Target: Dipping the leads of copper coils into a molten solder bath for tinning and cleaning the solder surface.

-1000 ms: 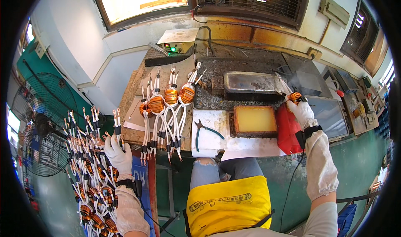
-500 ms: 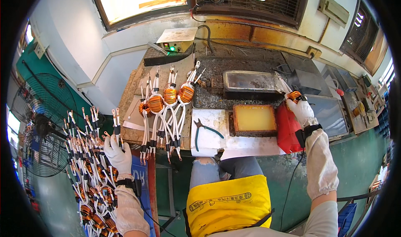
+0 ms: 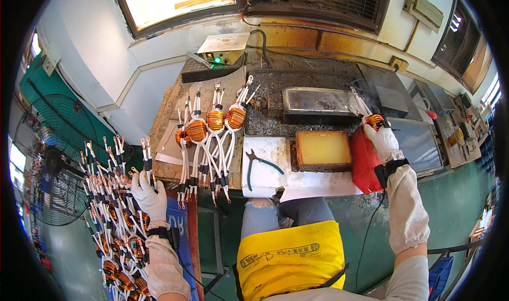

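Observation:
My right hand (image 3: pixel 383 141), in a white glove, grips a copper-wound ring coil (image 3: pixel 375 122) at the right. The coil's white leads point up and away, their tips by the right end of a long metal solder pot (image 3: pixel 321 100). At the left, my gloved left hand (image 3: pixel 150 196) is closed around lead ends at the top of a heap of similar coils (image 3: pixel 124 242); a copper lug shows by its fingertips. Several finished-looking coils (image 3: pixel 214 121) lie in a row on the bench between my hands, with their white leads hanging over the front edge.
Green-handled cutters (image 3: pixel 260 169) lie on white paper. Beside them stands a square tray of yellowish material (image 3: pixel 323 151), then a red container (image 3: pixel 366 166) under my right hand. A control box with a green light (image 3: pixel 222 49) sits at the back. A fan (image 3: pixel 55 158) stands far left.
The leads of the coil in my right hand have tilted slightly upward and right at the end of the pot. My left hand stays in nearly the same place.

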The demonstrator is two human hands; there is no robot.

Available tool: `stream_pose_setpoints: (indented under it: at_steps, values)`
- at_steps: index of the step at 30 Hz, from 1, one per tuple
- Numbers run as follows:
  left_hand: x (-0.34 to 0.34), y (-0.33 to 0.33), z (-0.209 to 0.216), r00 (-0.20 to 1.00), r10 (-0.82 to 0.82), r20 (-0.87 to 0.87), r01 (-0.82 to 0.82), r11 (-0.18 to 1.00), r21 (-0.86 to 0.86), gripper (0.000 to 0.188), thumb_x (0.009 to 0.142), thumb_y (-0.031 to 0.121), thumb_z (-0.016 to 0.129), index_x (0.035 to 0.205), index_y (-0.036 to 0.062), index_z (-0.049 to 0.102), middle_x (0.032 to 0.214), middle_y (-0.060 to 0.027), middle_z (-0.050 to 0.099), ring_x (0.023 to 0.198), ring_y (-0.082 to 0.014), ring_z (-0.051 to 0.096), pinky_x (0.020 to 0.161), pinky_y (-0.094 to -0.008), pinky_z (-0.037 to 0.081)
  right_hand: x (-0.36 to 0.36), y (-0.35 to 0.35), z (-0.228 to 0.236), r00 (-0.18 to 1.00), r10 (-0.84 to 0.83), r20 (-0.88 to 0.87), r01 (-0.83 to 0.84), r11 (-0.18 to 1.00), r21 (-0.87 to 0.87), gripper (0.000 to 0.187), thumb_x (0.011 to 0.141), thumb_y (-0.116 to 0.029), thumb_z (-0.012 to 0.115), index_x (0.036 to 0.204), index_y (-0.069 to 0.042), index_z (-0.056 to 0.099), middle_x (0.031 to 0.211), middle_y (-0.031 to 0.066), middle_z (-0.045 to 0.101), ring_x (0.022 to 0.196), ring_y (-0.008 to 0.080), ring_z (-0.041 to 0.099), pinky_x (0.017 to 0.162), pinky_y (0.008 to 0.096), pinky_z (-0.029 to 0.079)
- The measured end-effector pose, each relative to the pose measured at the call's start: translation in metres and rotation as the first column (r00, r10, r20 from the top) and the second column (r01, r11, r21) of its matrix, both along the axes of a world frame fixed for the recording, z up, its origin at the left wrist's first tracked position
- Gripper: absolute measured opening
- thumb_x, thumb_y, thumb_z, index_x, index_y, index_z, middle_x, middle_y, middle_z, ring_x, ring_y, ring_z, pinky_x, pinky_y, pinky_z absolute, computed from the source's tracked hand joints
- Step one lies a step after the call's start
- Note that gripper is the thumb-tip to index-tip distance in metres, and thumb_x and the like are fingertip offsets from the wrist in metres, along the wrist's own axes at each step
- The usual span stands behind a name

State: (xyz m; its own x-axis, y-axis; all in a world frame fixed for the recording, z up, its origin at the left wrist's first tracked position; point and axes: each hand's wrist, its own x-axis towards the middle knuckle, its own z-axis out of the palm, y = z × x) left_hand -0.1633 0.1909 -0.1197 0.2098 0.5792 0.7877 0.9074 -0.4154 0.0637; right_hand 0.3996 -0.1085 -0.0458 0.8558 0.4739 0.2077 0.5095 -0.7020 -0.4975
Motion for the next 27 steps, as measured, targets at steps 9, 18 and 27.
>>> stream_pose_setpoints:
  at_steps: [9, 18, 27]
  values:
    - [0.001, 0.000, 0.001, 1.000, 0.003, -0.007, -0.003, 1.000, 0.011, 0.055, 0.073, 0.012, 0.067, 0.125, 0.0066, 0.051, 0.126, -0.0163, 0.048, 0.111, -0.0361, 0.049, 0.096, -0.0451, 0.041, 0.005, -0.003, -0.012, 1.000, -0.003, 0.029, 0.002, 1.000, 0.011, 0.058, 0.081, -0.049, 0.064, 0.108, 0.002, 0.057, 0.088, 0.0226, 0.067, 0.084, 0.0372, 0.066, 0.073, 0.0411, 0.052]
    - [0.001, 0.000, 0.002, 1.000, 0.003, -0.017, -0.003, 1.000, 0.018, 0.055, 0.073, 0.013, 0.067, 0.126, 0.0067, 0.051, 0.126, -0.0163, 0.049, 0.111, -0.0364, 0.050, 0.095, -0.0449, 0.042, 0.023, -0.014, -0.035, 0.994, 0.013, 0.112, -0.004, 0.996, -0.087, 0.066, 0.080, -0.053, 0.063, 0.109, 0.006, 0.053, 0.088, 0.0266, 0.066, 0.085, 0.0400, 0.065, 0.072, 0.0448, 0.051]
    - [0.002, 0.000, 0.002, 1.000, 0.005, -0.005, -0.005, 1.000, 0.018, 0.055, 0.072, 0.012, 0.068, 0.125, 0.0069, 0.052, 0.126, -0.0164, 0.049, 0.110, -0.0363, 0.050, 0.095, -0.0441, 0.043, 0.018, -0.014, -0.035, 0.988, 0.043, 0.151, -0.030, 0.996, -0.083, 0.067, 0.080, -0.054, 0.062, 0.110, 0.005, 0.052, 0.089, 0.0274, 0.065, 0.087, 0.0419, 0.064, 0.074, 0.0459, 0.050]
